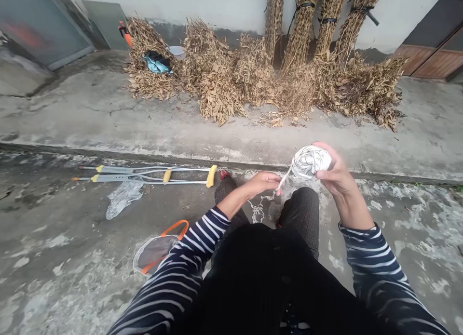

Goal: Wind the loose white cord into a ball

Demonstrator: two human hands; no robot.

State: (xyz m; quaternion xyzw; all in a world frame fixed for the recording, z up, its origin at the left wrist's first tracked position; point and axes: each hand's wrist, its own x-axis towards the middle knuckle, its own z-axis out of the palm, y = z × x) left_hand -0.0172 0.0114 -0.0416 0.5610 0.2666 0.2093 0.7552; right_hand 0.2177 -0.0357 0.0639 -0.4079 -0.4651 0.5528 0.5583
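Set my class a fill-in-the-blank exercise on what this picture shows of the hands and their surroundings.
The left hand pinches a strand from the ball of cord held in the ____ hand. The crutches on the ground have ____ handgrips. Dried leaves are heaped against the ____.

Missing words: right; yellow; wall.

Right hand with fingers mostly hidden behind the yarn ball

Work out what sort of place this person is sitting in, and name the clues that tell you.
Probably an outdoor concrete yard beside a building, perhaps at a rural home. Bundles of dried leafy stalks are piled and tied against a painted wall, and the worn, patchy concrete ground looks weathered.
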